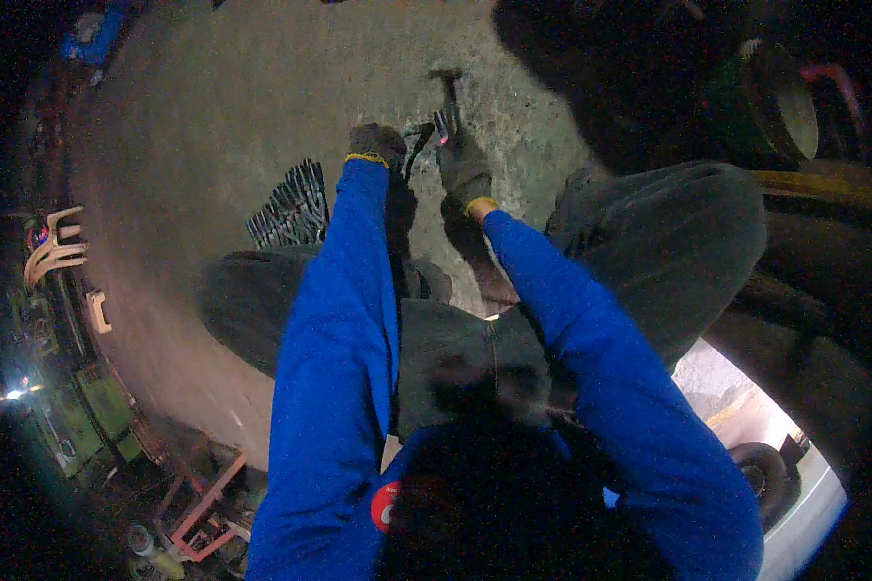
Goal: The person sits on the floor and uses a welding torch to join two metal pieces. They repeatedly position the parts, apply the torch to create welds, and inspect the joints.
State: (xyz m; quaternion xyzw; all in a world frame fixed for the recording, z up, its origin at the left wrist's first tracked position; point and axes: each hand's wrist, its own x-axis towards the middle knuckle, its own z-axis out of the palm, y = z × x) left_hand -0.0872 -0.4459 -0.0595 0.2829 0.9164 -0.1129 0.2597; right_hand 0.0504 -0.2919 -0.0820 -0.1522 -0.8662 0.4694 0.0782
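Both my hands wear grey work gloves with yellow cuffs. My right hand (pixel 466 172) is closed around the handle of a hammer (pixel 450 89), whose dark head points away from me above the concrete floor. Closed in a fist, my left hand (pixel 379 143) is beside a slim, dark metal piece (pixel 418 143) that stretches out toward the right hand. Its grip on that piece is partly hidden. A pile of similar dark metal pieces (pixel 293 207) lies in a row on the floor, left of my left forearm.
My bent knees (pixel 664 228) frame the work spot on the concrete floor (pixel 203 126). A round, open-ended drum (pixel 790 102) is at the far right. On the left are a pale plastic chair (pixel 58 247), green machinery (pixel 107 412) and a red metal frame (pixel 208 508). A wheel (pixel 761 479) shows lower right.
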